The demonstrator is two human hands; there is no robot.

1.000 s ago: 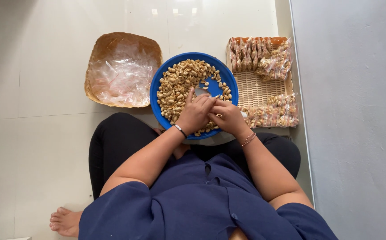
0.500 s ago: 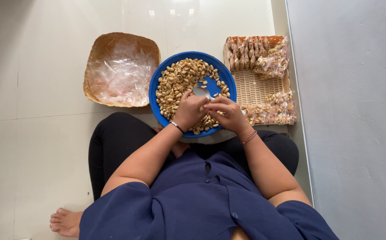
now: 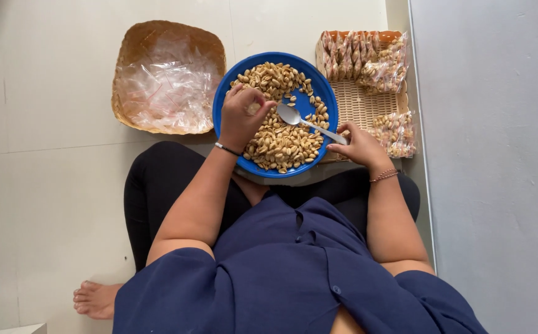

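Blue bowl point(image 3: 309, 102) of peanuts point(image 3: 278, 145) sits on floor in front of person's lap. Right hand point(image 3: 358, 145) clamped on spoon point(image 3: 300, 119) handle, scoop resting in bowl. Left hand point(image 3: 241, 117) pinched on sth small, prob. a bag, over bowl. Scooping step; next needs a level spoonful. Tray w/ filled packets point(image 3: 383, 65) right of bowl, basket of empty bags point(image 3: 167, 80) left.

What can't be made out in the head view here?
- What the left hand pinches: closed fingers cover it.
- Spoon handle end: inside the right hand.
- Near rim of the blue bowl: behind the left wrist.
- Clear bags in the basket: count unreadable, overlapping and glaring.
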